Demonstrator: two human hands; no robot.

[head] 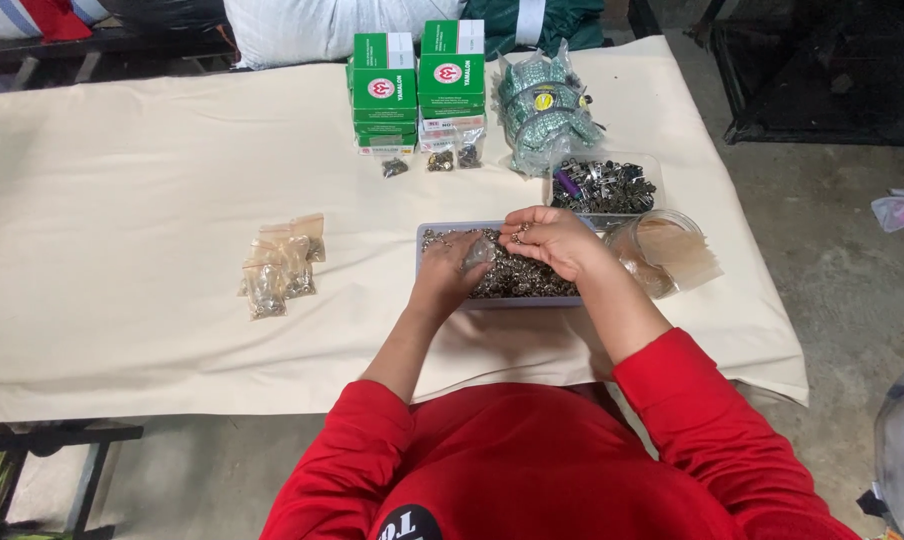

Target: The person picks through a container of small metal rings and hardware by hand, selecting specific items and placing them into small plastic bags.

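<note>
Two hands over one tray (427, 232) of small metal parts (517, 278), set nearest the body, likely for easy reach. Left hand (450, 268) curled, pinching a small clear bag (478, 250) just above the parts, seemingly with mouth up to take a piece. Right hand (552, 240) bent at the wrist over the tray's far edge, fingertips pressed together on a tiny metal piece (520, 233) beside the bag. Left of the tray, well apart: filled bags (280, 265) in a loose heap. Behind it: green boxes (417, 90), a crinkled packet (547, 105), a second tray of darker parts (602, 185). Right of it, touching: clear tub (662, 250) of what look like empty bags.
</note>
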